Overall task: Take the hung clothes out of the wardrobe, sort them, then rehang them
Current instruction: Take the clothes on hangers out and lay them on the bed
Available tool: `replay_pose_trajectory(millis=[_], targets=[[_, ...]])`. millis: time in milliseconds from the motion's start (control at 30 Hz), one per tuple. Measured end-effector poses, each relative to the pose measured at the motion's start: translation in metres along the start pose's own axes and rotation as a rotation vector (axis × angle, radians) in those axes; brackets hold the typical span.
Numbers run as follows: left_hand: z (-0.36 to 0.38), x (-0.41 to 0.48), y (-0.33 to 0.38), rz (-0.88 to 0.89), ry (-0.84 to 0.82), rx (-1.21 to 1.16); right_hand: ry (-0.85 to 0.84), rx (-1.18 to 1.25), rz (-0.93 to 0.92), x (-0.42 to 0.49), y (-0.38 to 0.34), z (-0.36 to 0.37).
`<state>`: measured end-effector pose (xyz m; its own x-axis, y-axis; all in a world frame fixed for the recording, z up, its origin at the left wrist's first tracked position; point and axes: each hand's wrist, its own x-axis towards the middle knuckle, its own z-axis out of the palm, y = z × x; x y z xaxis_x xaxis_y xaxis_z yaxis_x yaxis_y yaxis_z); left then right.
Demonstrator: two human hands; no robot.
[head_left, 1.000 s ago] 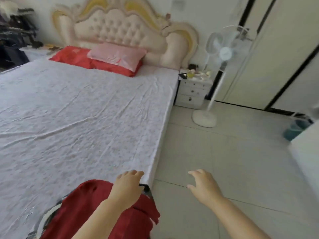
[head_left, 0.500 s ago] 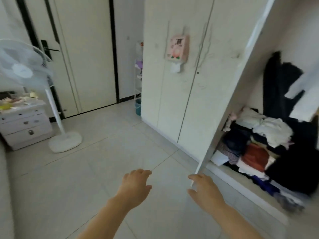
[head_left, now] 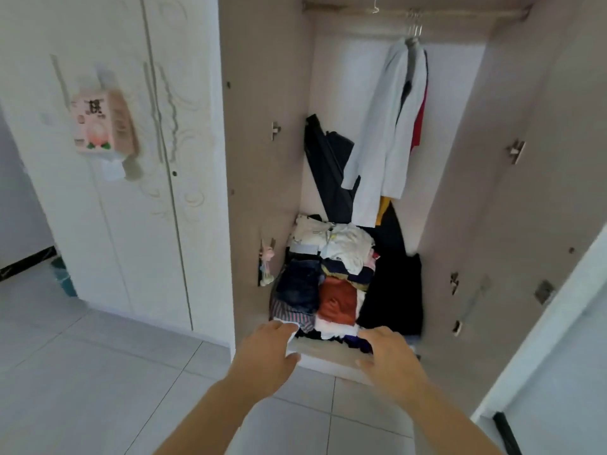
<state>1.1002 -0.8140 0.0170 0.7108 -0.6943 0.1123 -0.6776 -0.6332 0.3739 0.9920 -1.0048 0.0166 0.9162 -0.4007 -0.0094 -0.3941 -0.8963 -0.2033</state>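
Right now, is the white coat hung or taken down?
Hung: the white coat hangs from a hanger on the rail, above the pile; left hand and right hand hold nothing.

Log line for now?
left hand open, empty | right hand open, empty | white coat hanging on rail | clothes pile below

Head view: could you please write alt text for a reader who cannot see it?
A person's open left hand and right hand reach toward an open wardrobe. A white coat hangs on the rail above a pile of clothes. A pink tissue pack hangs on the shut door beside it.
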Motion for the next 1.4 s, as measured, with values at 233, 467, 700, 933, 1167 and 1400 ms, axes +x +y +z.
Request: replay_pose_trajectory(millis=[233, 467, 700, 933, 1167, 1400], targets=[[-0.017, 0.154, 0.004, 0.224, 0.036, 0.03, 0.174, 0.038, 0.078, 0.1, 0.037, -0.048], [-0.05, 0.295, 0.018, 0.367, 0.104, -0.043, 0.327, 0.015, 0.121, 0.195, 0.059, -0.111], [-0.073, 0.421, 0.043, 0.382, 0.216, -0.156, 0.46, 0.05, 0.071, 0.304, 0.095, -0.172], [-0.099, 0.529, 0.076, 0.339, 0.368, -0.162, 0.521, 0.089, -0.078, 0.422, 0.133, -0.236], [-0.143, 0.616, 0.081, 0.308, 0.517, -0.154, 0.685, 0.12, -0.257, 0.519, 0.133, -0.302], [-0.185, 0.711, 0.087, 0.325, 0.696, -0.236, 0.906, 0.054, -0.403, 0.609, 0.114, -0.374]])
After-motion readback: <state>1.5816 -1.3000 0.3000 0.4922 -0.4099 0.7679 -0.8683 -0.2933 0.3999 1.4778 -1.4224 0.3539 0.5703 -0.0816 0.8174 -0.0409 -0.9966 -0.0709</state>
